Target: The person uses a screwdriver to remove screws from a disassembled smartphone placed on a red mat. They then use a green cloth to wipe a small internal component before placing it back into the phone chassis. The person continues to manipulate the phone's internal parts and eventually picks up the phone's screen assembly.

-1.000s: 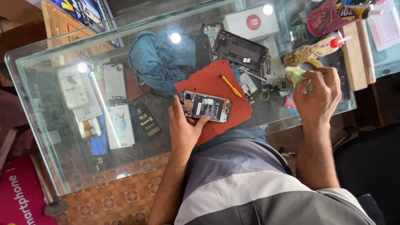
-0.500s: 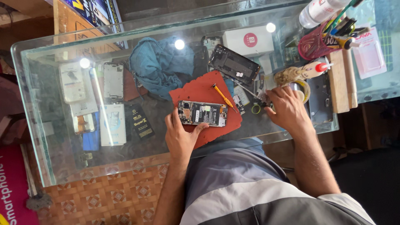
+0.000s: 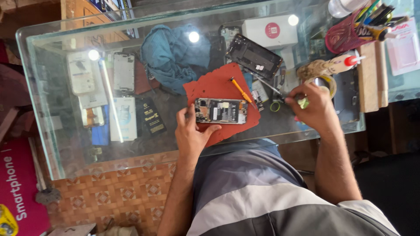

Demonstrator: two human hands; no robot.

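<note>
Only the head view here, looking straight down at a glass-topped desk with rounded corners and a couple of light glares on it.

The left hand is partly curled, fingers and thumb pinching the near-left end of an opened phone, a slim rectangle with its back off and the circuit board and metal shields showing. The phone lies flat on a ragged-edged red rubbery mat around the middle of the desk. A yellow-handled screwdriver lies on the mat just past the phone.

The right hand is closed around something small and pale green, and it touches thin metal tweezers; can't tell exactly what the green bit is. Just beside it there's a roll of tape and a bottle with a red cap.

Farther back: a black phone frame, tilted, next to a white box with a round red label. A crumpled blue cloth sits left of that. Far right is a red mesh pen cup stuffed with tools.

Under the glass on the left are flat white and blue rectangular packages and loose phone panels. A magenta sign with white lettering leans down at the near left, above a patterned orange tiled floor.
</note>
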